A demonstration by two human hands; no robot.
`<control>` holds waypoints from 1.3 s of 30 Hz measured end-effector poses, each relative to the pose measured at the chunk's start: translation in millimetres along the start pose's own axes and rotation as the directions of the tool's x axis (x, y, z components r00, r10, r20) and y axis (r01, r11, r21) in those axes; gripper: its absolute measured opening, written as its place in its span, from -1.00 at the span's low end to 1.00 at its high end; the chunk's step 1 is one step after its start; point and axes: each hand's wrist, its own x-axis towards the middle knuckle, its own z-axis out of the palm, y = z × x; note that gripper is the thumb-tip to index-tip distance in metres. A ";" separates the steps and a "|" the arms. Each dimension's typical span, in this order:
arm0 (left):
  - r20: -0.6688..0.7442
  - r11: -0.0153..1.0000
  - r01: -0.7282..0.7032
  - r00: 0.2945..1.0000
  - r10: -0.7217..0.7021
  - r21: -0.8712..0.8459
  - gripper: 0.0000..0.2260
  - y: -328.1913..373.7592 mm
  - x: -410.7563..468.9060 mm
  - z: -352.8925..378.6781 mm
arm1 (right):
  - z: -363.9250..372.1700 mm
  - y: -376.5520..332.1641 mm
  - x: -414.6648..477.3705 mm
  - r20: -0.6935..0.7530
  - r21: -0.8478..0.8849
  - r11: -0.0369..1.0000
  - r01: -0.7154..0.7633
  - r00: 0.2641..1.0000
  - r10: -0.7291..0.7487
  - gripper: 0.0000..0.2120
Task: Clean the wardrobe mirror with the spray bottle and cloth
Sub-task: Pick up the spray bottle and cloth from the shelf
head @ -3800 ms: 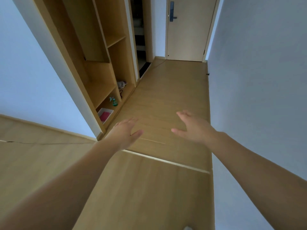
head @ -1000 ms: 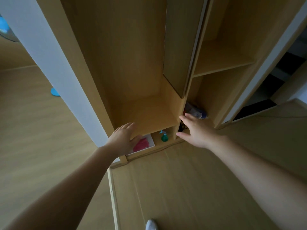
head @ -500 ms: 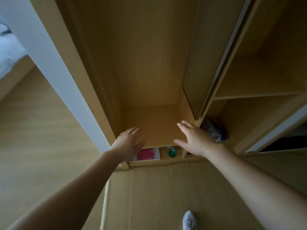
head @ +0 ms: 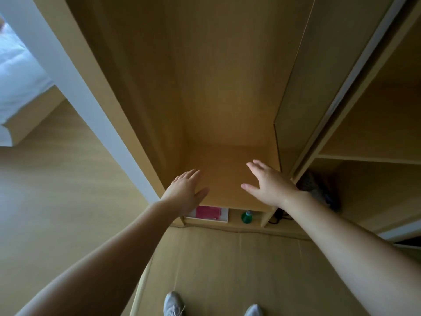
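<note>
I stand in front of an open wooden wardrobe. In its lowest compartment a green spray bottle stands upright. Left of it a pink cloth lies in a white tray. My left hand is stretched out flat above the tray, fingers straight, holding nothing. My right hand reaches forward over the shelf above the bottle, fingers spread and empty. A narrow mirror panel lines the right inner wall of the compartment.
A shelf board sits just above the bottle and the tray. Dark bundled items lie in the right-hand compartment under more shelves. A white wall post is on the left, a bed beyond. My shoes are on the wooden floor.
I have walked up to the wardrobe and now face it squarely from closer. Both hands stay open and empty, held out in front.
</note>
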 end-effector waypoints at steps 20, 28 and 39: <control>0.080 0.994 -0.109 0.991 0.108 0.003 -0.51 -115.5 95.9 193.1 | 206.4 74.5 91.5 0.042 0.086 0.995 -0.046 0.998 0.043 -0.40; 0.131 0.992 -0.124 0.984 0.121 0.013 -0.45 -159.8 104.6 331.0 | 333.8 118.6 110.8 0.088 0.073 0.997 -0.030 0.996 0.024 -0.40; 0.086 0.967 -0.242 0.968 0.235 0.082 -0.49 -231.2 152.3 497.6 | 505.9 191.1 162.2 0.062 0.007 1.000 0.001 0.998 -0.001 -0.38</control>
